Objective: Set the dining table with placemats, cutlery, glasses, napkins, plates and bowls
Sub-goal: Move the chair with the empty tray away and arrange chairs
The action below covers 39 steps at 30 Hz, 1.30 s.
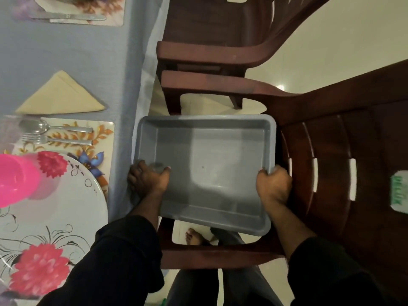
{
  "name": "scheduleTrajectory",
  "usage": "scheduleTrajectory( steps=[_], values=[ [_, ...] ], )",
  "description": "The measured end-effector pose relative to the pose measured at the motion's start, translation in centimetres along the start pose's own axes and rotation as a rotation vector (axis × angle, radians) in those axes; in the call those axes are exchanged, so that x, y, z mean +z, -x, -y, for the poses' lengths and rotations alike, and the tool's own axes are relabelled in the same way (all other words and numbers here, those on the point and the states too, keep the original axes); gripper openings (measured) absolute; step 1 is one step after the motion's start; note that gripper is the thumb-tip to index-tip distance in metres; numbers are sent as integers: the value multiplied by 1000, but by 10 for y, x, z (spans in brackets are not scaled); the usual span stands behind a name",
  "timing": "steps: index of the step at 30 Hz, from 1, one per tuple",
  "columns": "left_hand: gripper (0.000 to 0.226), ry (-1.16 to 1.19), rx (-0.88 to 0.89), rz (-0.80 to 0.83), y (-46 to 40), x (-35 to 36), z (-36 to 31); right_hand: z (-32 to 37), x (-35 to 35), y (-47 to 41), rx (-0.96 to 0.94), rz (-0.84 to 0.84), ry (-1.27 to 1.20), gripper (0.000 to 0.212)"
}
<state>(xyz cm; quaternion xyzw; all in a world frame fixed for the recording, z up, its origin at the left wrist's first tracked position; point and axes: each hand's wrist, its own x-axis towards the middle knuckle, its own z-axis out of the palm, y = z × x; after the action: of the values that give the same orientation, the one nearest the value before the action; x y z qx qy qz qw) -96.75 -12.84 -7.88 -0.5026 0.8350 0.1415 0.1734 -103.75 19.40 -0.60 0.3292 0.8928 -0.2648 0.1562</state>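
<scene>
Black sleeves (123, 257) lead to both hands on a grey tub (205, 171), the landmark for what follows. Left hand (149, 181) curls over its table-side rim, thumb inside; right hand (274, 184) clenches the opposite rim. The tub, smooth rigid plastic with rounded corners, holds nothing and sits over a slatted brown chair (331, 173). It appears to be between table and chair; level, balanced grips would keep it from tipping. Left of the tub, on a blue cloth (88, 58): a glossy floral plate (72, 208), pink bowl (15, 180), steel fork (57, 140) and spoon (55, 127) on a patterned placemat (103, 133), and a folded triangular cream napkin (61, 96).
</scene>
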Motion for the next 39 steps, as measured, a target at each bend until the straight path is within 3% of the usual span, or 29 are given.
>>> scheduleTrajectory(
  steps=[6,13,15,24,31,33,39],
  values=[
    [99,215,-147,233,5,-25,-30,11,-63,16,-46,-25,-84,16],
    [87,372,-23,328,47,-78,-43,26,-142,41,-101,-94,-52,15],
    [92,378,43,338,66,-102,-43,23,-167,56,-108,-113,-87,15],
    [97,449,177,326,129,-186,-41,9,-255,104,-207,-234,-134,21],
    [118,707,106,298,148,-236,-18,2,-288,102,-265,-148,-136,28],
    [116,805,91,286,119,-229,4,5,-297,100,-285,-98,-137,29],
    [119,940,-15,46,149,-256,66,11,-326,95,-370,16,-186,30]
  ],
)
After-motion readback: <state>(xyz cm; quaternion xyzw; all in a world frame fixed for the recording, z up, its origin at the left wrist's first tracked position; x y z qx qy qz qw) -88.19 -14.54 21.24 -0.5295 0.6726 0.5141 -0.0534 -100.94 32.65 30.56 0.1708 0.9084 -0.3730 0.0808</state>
